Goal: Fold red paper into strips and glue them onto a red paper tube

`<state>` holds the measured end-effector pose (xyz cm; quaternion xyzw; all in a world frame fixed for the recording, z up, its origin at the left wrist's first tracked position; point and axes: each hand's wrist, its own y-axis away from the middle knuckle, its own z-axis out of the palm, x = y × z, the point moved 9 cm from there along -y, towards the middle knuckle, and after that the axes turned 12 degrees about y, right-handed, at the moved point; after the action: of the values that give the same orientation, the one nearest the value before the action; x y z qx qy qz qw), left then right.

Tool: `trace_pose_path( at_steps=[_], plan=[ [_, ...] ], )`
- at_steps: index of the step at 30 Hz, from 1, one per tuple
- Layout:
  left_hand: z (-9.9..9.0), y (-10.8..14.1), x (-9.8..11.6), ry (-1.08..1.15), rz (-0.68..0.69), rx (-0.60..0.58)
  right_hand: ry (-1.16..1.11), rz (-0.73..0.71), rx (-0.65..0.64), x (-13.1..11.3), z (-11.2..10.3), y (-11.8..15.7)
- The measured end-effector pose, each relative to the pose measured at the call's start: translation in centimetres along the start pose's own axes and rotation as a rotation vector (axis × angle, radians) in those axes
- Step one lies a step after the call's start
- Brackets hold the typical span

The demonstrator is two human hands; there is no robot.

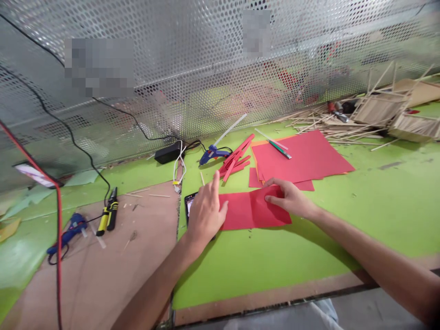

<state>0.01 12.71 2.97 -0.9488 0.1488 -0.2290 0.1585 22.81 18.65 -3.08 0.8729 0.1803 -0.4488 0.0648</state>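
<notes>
A red sheet of paper [240, 211] with a crease down its middle lies on the green table top. My left hand [207, 211] rests at the sheet's left end, its fingers apart and the index finger stretched forward, partly covering a dark phone [188, 201]. On the sheet's right part is my right hand [287, 198], thumb and fingers apart, with the fingertips near the upper edge. Just beyond are red paper strips [235, 158] and a stack of larger red sheets [305, 156] with a green cutter [280, 149] on top.
A blue glue gun [213, 154] and a black adapter [168, 152] stand behind the phone. Pliers [109, 213] and another glue gun [70, 231] lie left. Wooden sticks [337, 130] and stick structures [381, 107] are at back right, before a perforated metal screen [206, 59].
</notes>
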Motion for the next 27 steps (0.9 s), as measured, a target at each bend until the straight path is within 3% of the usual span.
trace_pose_path(
  at_steps=[2,4,7,12,16,19,27],
  plan=[
    [1.5,0.5,1.6,-0.065,0.142,-0.084,0.148,-0.062,0.007,0.0,0.0,0.0],
    [4.0,1.7,3.4,-0.018,0.265,-0.277,0.318,-0.082,0.022,0.1,0.2,0.2],
    [6.1,3.5,5.3,-0.012,0.343,-0.421,0.593,-0.115,0.054,-0.4,0.5,0.5],
    [6.3,4.1,6.7,-0.105,0.357,-0.412,0.853,-0.435,0.274,-4.0,0.9,1.9],
    [6.4,3.9,6.4,-0.121,0.363,-0.405,0.802,-0.697,0.061,-4.6,4.3,3.2],
    [7.0,3.8,5.6,-0.096,0.358,-0.402,0.827,-0.728,-0.028,-4.2,5.5,3.6],
    [7.5,3.3,4.5,-0.056,0.318,-0.416,0.904,-0.695,-0.070,-4.7,5.7,2.3]
  ],
)
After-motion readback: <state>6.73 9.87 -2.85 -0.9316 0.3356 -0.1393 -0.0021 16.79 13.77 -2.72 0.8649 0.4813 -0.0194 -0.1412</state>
